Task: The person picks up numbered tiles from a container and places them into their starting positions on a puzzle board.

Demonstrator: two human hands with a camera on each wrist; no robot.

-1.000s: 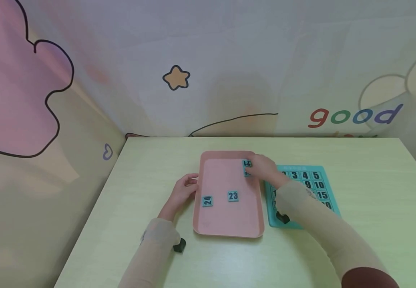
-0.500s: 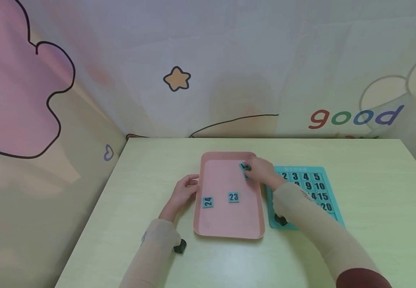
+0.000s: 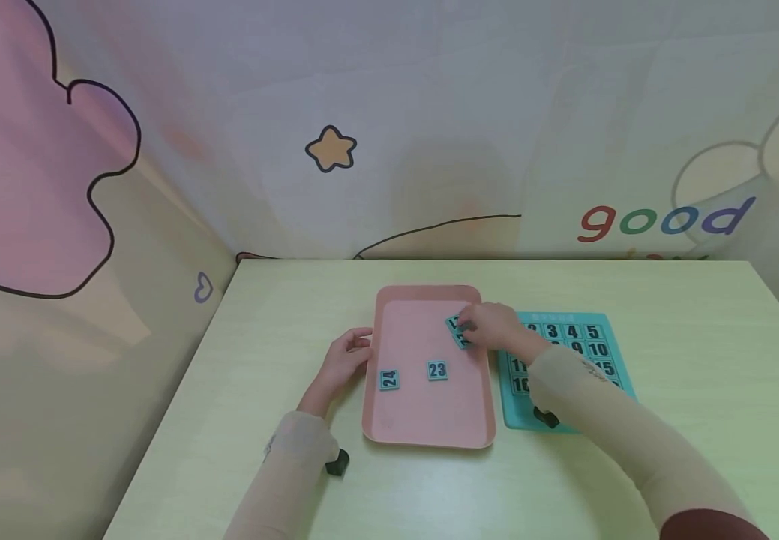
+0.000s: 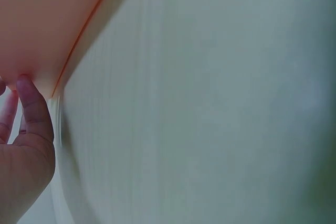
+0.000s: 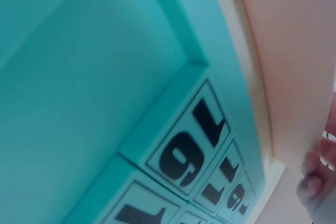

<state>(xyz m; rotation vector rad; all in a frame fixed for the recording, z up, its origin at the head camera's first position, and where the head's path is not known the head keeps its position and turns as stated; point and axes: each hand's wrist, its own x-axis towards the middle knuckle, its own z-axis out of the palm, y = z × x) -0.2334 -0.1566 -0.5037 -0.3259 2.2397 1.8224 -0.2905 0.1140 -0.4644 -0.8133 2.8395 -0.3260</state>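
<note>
My left hand (image 3: 345, 360) rests beside the pink tray (image 3: 429, 420), loosely bent fingers touching its left edge. In the left wrist view the thumb (image 4: 35, 108) presses against the tray's outer wall. Inside the tray's far right part, my right hand (image 3: 493, 326) has curled fingers at two tilted teal number tiles (image 3: 453, 324), pinching at their right side and partly covering their numbers. The right wrist view catches only its fingertips (image 5: 311, 182) at the right edge, past the tray wall. A 23 tile (image 3: 437, 370) and a sideways 24 tile (image 3: 389, 379) lie in the tray.
A teal number board (image 3: 517, 409) lies right of the tray, partly under my right forearm. Number tiles such as 16 (image 5: 189, 140) sit in its rows, beside a smooth recess (image 5: 105, 77). A printed wall cloth (image 3: 429, 187) stands behind the table (image 3: 693, 360).
My right hand has shifted slightly toward me, and the two tiles under its fingers have turned and slid toward me and a little left. The left hand stays at the tray edge.
</note>
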